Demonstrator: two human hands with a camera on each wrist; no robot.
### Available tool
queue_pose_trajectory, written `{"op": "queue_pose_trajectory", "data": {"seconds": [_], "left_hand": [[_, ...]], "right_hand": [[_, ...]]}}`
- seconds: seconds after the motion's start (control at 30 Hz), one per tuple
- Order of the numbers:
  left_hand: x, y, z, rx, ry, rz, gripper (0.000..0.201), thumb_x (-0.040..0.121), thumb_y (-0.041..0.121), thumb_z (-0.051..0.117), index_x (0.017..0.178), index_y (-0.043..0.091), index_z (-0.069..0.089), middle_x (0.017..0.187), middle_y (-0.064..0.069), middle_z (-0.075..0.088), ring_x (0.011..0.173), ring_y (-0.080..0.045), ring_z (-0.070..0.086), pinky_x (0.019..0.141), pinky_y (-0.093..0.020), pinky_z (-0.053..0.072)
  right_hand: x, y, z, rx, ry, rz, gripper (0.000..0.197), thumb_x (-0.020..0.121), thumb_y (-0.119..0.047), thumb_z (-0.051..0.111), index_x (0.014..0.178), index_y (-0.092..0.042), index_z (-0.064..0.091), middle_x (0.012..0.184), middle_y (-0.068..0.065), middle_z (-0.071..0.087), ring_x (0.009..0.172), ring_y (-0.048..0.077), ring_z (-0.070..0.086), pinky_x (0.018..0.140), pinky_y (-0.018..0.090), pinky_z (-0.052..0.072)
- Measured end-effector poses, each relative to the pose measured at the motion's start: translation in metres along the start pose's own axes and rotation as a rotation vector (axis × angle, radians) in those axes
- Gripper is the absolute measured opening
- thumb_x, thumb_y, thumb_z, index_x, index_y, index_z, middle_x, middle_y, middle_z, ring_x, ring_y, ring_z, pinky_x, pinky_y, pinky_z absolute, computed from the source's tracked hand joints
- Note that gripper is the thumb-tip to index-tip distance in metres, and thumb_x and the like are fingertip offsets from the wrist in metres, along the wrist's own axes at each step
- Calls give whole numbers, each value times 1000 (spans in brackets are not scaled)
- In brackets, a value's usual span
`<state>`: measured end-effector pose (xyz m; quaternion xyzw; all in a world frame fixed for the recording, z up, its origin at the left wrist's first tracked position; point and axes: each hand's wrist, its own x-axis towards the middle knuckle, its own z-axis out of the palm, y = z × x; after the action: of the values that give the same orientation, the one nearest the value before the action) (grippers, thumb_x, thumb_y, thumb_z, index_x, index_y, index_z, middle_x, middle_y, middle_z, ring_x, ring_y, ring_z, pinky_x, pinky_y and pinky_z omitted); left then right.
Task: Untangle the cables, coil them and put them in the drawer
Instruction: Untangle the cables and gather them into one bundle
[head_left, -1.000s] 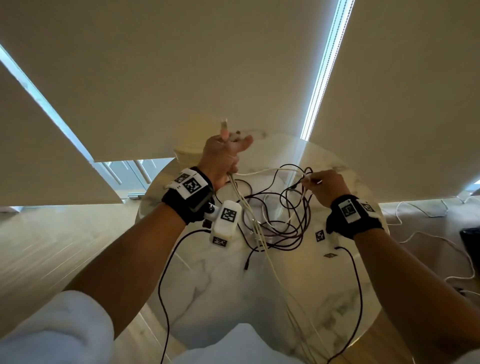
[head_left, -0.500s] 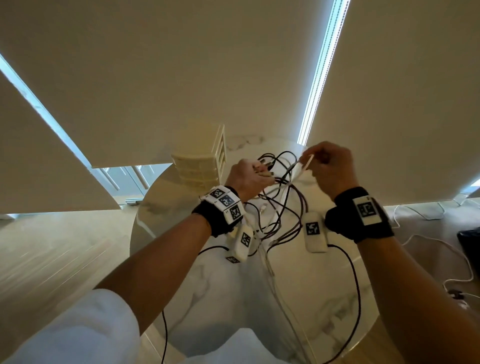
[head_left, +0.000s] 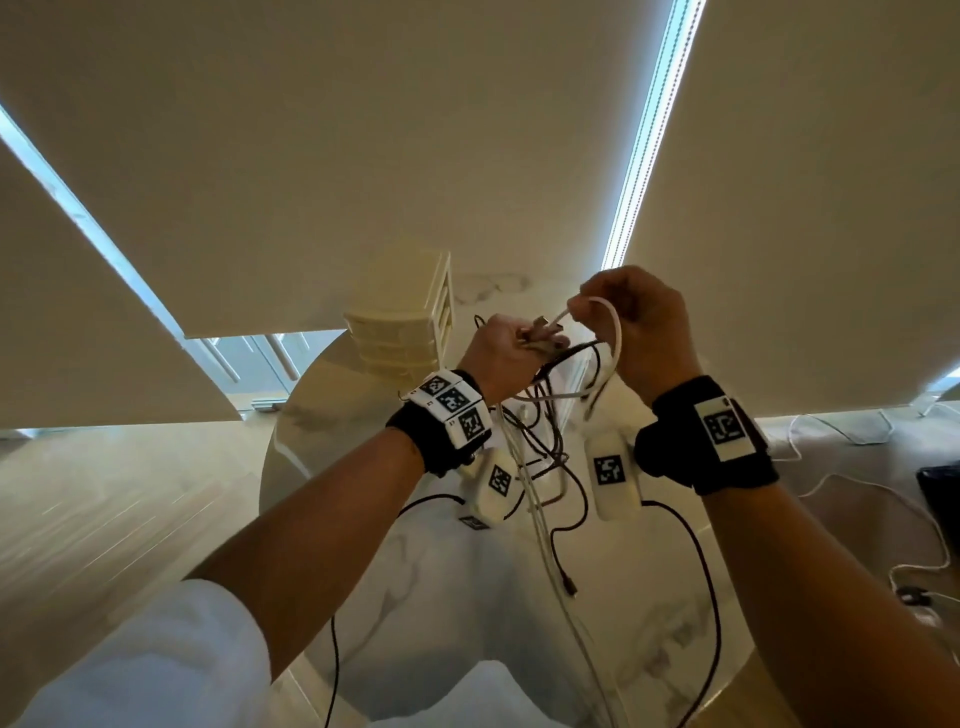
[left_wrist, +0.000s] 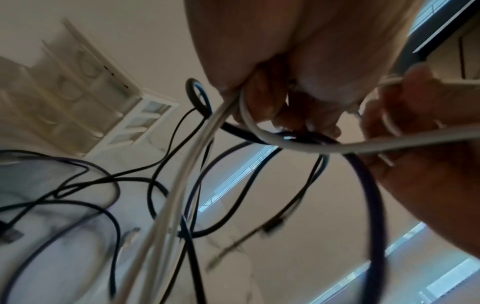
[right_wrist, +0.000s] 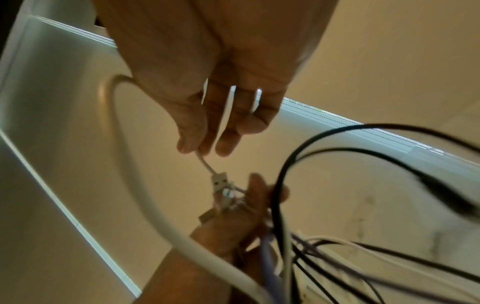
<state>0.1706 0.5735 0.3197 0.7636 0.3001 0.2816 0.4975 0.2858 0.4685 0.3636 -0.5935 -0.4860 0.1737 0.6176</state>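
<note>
Both hands are raised above the round marble table (head_left: 395, 582) with a tangle of cables between them. My left hand (head_left: 506, 353) grips a bunch of white and black cables (left_wrist: 215, 121) with several plug ends sticking out of the fist. My right hand (head_left: 636, 322) pinches the white cable (head_left: 615, 338) near its plug end (right_wrist: 219, 181); the cable arcs in a loop down from the fingers. Black cables (head_left: 556, 441) hang from the left fist to the tabletop. The cream drawer unit (head_left: 410, 327) stands at the table's far left edge.
White and black cable strands (head_left: 550, 561) trail toward the table's near edge. A loose black plug end (head_left: 571, 587) lies on the marble. More white cables (head_left: 883, 499) lie on the floor to the right. Roller blinds cover the windows behind.
Both hands have risen and come closer together. The right hand has drawn the white cable's end up into a loop. The bunch now hangs higher off the table.
</note>
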Motion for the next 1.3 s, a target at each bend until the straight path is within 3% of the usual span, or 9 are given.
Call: {"op": "queue_pose_trajectory", "data": {"seconds": [0.07,0.17,0.3,0.4,0.57,0.77,0.93,1.17,1.3], "left_hand": [[-1,3,-4,-68,7,7,22,84,18,68,63,23,67,66,1,64,67,-12,61,72,-38,54],[-1,12,-10,-180,63,-71,10,88,8,63,82,5,70,75,1,66,65,-5,63,68,-22,52],[6,14,-23,-259,270,-223,22,93,22,59,75,14,68,73,1,70,48,1,58,51,-16,43],[14,8,-47,-369,446,-345,26,88,31,65,68,16,68,79,-5,73,39,-6,48,45,-20,37],[12,-1,-98,-550,563,-348,19,95,26,56,80,15,61,71,1,67,33,-2,34,33,-15,24],[0,8,-112,-491,427,-294,22,97,24,50,80,17,61,80,-1,68,33,-5,26,40,-20,18],[-4,20,-93,-452,244,-267,22,99,16,46,85,10,62,80,-4,71,32,-6,21,40,-14,15],[-5,27,-74,-389,75,-220,23,96,19,53,78,14,66,85,-9,72,41,-12,30,35,-18,18],[-9,32,-82,-431,46,-148,19,96,21,54,87,8,64,82,-7,72,36,-6,26,32,-15,21]], "right_hand": [[-4,8,2,-201,-171,79,30,90,-13,62,119,-17,56,105,-2,65,99,12,62,85,24,49],[-12,26,2,-470,-399,192,26,97,-23,51,120,-16,61,110,1,65,101,16,58,85,26,42],[-13,32,-8,-453,-263,199,20,96,-21,51,95,-16,71,82,0,65,75,8,55,71,19,41],[-9,32,-30,-455,-233,209,19,95,-17,54,94,-13,73,75,-10,63,70,3,55,65,3,38],[-5,47,-84,-524,-60,327,16,92,-17,60,96,-8,72,66,0,58,57,4,51,52,6,37],[-5,77,-97,-564,83,587,28,91,-25,61,108,-5,69,86,13,64,79,26,59,74,29,44],[-9,71,-44,-726,-170,465,53,85,-8,63,136,-16,50,135,17,49,121,32,50,102,35,39],[-9,33,54,-461,-424,375,59,86,-43,64,137,-23,45,132,5,54,113,20,56,97,41,48],[-8,48,67,-443,-339,397,25,95,-38,50,108,-22,64,101,3,69,90,17,63,87,34,52]]}}
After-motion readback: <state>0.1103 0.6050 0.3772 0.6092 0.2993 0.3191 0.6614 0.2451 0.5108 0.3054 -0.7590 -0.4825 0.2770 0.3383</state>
